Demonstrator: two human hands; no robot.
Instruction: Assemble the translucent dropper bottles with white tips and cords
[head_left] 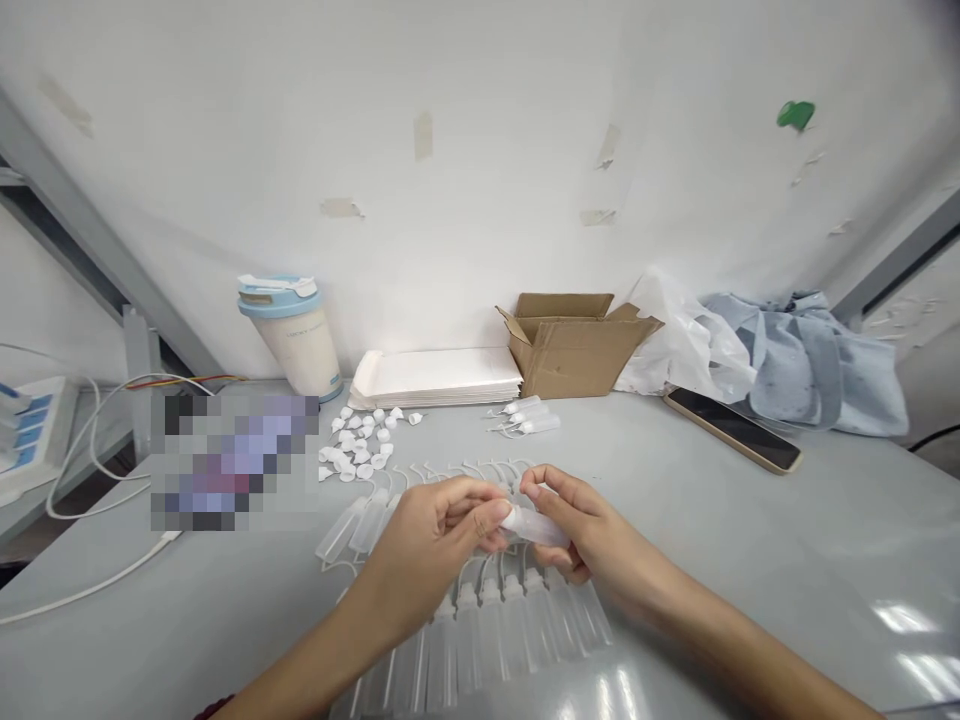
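Note:
Above the middle of the table, a small translucent plastic bottle (541,528) lies tilted between my two hands. My right hand (596,535) has its fingers closed around the bottle's body. At the other end my left hand (431,540) pinches the bottle's neck; whether a cap is under those fingers is hidden. Below and behind my hands are rows of similar translucent bottles (491,630) with thin curved strips at their tops. Farther left lies a loose pile of small white caps (364,447).
Several small bottles (540,425) lie behind my hands. Along the wall stand a cup (296,345), a stack of white envelopes (442,375), a cardboard box (577,355), a plastic bag (686,345) and a blue cloth bag (817,370). A phone (735,430) lies right; a white cable (97,595) runs left.

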